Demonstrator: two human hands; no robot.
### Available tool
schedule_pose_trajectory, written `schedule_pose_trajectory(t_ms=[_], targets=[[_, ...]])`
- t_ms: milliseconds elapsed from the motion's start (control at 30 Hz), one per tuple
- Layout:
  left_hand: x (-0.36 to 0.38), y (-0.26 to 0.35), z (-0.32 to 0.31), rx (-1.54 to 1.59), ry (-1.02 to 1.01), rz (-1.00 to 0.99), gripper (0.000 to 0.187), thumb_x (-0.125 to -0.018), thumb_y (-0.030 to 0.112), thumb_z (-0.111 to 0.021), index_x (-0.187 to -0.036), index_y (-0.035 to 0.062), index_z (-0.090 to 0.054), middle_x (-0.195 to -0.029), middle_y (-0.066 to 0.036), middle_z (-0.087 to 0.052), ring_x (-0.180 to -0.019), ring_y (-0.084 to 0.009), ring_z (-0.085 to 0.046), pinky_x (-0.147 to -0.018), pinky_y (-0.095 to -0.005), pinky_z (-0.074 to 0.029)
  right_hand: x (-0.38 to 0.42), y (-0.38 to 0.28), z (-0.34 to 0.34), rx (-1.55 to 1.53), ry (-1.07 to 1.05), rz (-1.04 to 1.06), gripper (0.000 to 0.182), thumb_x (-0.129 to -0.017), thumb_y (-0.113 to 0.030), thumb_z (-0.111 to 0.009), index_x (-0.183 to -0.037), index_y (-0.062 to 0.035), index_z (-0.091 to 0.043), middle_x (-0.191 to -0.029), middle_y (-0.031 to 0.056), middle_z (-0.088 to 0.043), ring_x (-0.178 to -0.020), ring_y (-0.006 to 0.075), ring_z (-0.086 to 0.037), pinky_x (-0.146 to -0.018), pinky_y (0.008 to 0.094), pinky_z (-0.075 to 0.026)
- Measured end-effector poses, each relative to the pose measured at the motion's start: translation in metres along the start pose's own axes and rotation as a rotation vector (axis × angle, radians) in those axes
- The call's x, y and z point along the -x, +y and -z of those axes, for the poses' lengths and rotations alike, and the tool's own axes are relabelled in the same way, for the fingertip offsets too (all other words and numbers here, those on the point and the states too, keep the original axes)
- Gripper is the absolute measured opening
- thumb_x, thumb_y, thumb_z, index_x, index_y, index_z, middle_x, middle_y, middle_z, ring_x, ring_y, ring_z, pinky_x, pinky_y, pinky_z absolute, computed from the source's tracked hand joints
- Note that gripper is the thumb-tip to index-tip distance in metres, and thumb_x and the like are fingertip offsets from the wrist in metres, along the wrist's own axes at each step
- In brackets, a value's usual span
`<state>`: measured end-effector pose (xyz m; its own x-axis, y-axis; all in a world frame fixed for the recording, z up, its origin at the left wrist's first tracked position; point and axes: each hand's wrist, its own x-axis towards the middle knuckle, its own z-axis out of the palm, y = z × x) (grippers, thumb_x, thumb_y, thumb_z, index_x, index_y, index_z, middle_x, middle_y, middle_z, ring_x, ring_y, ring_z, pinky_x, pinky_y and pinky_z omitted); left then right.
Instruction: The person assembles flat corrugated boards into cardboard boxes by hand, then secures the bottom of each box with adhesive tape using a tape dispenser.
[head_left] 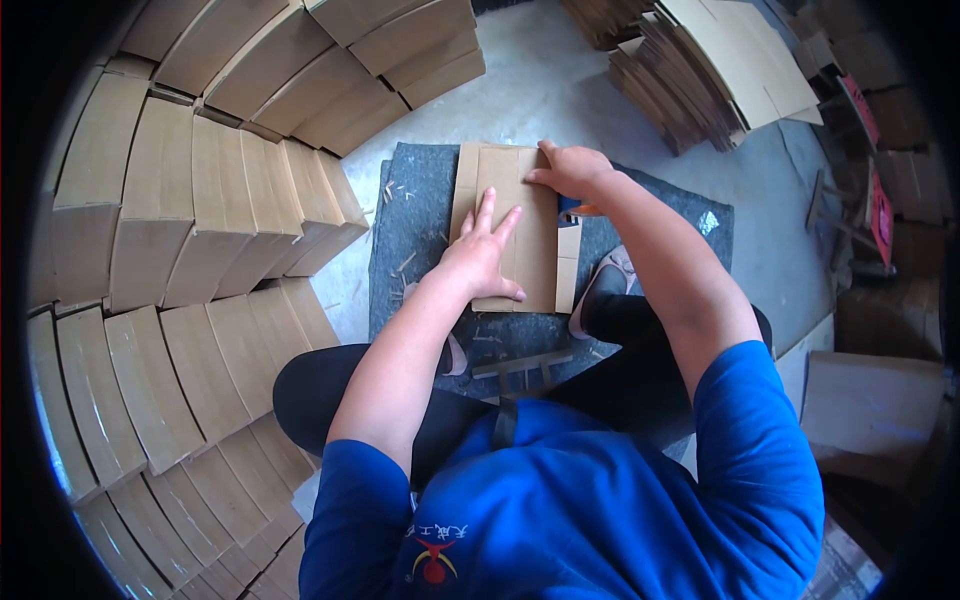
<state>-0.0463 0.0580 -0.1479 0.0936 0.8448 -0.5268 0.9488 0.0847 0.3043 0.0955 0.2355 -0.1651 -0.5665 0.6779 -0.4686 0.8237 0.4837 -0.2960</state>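
Observation:
A flat, creased cardboard box lies on a dark mat between my feet. My left hand rests palm down on its left half, fingers spread and thumb stretched to the right. At the far right corner, my right hand touches the cardboard with thumb and forefinger apart; its other fingers are hidden. Just below that wrist sits a small blue and orange tool, partly covered by the forearm. Its kind is not clear.
Tall rows of cardboard boxes stand along the left. A stack of flattened cardboard is at the far right. The dark mat has small scraps on it. A narrow strip frame lies close to my body.

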Motion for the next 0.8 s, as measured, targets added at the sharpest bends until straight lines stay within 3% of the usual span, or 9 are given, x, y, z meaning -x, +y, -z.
schedule_pose_trajectory(t_ms=[67,267,400,533,800], targets=[[0.000,0.002,0.001,0.006,0.007,-0.001,0.133,-0.058,0.045,-0.092,-0.160,0.0229,-0.010,-0.163,-0.024,0.010,-0.147,-0.0462,-0.019,-0.118,-0.0456,-0.033,0.001,-0.004,0.003,0.027,0.022,-0.011,0.063,-0.090,-0.056,-0.061,-0.132,-0.0103,-0.053,-0.118,0.0151,-0.068,-0.112,0.0322,-0.064,-0.093,0.0418,-0.052],[-0.004,0.016,0.012,0.011,-0.043,0.103,0.129,-0.061,0.043,-0.092,-0.160,0.0226,-0.011,-0.163,-0.023,0.011,-0.148,-0.0440,-0.021,-0.116,-0.0442,-0.036,0.000,-0.012,0.016,0.022,0.005,0.004,0.061,-0.090,-0.055,-0.061,-0.131,-0.0096,-0.054,-0.117,0.0158,-0.068,-0.112,0.0322,-0.064,-0.093,0.0418,-0.051],[-0.002,0.024,0.021,-0.018,-0.056,0.122,0.126,-0.063,0.046,-0.090,-0.159,0.0207,-0.013,-0.163,-0.025,0.005,-0.143,-0.0417,-0.033,-0.112,-0.0429,-0.042,-0.013,-0.005,0.016,0.091,0.022,0.049,0.066,-0.089,-0.057,-0.062,-0.136,-0.0115,-0.053,-0.112,0.0172,-0.070,-0.107,0.0337,-0.066,-0.091,0.0420,-0.052],[0.001,0.023,0.019,-0.055,-0.009,0.090,0.124,-0.064,0.047,-0.089,-0.159,0.0188,-0.015,-0.162,-0.026,-0.002,-0.139,-0.0395,-0.040,-0.109,-0.0430,-0.045,-0.016,-0.003,0.026,0.138,-0.047,0.076,0.062,-0.089,-0.057,-0.061,-0.130,-0.0108,-0.057,-0.116,0.0152,-0.069,-0.111,0.0319,-0.064,-0.094,0.0410,-0.051],[-0.005,0.029,0.016,-0.060,-0.042,0.142,0.123,-0.065,0.045,-0.090,-0.159,0.0186,-0.015,-0.163,-0.025,0.000,-0.137,-0.0403,-0.041,-0.107,-0.0424,-0.047,-0.016,-0.009,0.027,0.165,-0.085,0.046,0.059,-0.089,-0.058,-0.061,-0.125,-0.0111,-0.060,-0.121,0.0127,-0.068,-0.115,0.0289,-0.063,-0.096,0.0395,-0.051]])
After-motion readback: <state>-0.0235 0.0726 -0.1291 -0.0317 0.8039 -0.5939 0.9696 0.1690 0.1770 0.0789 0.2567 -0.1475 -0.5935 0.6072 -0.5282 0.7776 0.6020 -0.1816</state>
